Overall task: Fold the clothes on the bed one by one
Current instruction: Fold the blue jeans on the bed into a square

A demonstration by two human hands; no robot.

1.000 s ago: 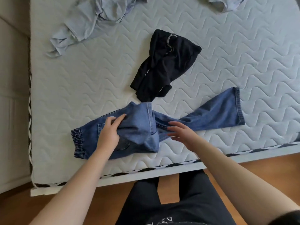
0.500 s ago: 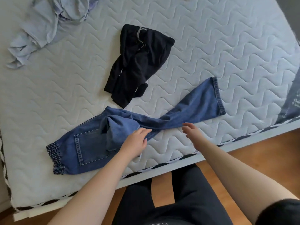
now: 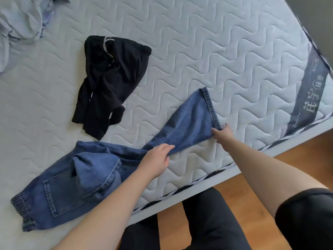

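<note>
Wooden floor [image 3: 295, 159] at lower right; dark grey wall [image 3: 313, 13] at upper right; person's black trousers [image 3: 207, 222] bottom centre

A pair of blue jeans [image 3: 100, 170] is spread along the near edge of a quilted white mattress [image 3: 216, 60], its elastic waistband at the lower left and one leg stretched toward the right. The left hand [image 3: 156, 158] is laid on the middle of that leg, fingers extended. The right hand [image 3: 222, 133] is placed at the hem corner, which is pinched between thumb and fingers. A crumpled black garment [image 3: 110, 83] is seen just beyond the jeans, and a pale grey-blue garment [image 3: 19, 26] is bunched at the upper left. A wooden floor [image 3: 270, 174] is visible beside the bed.
</note>
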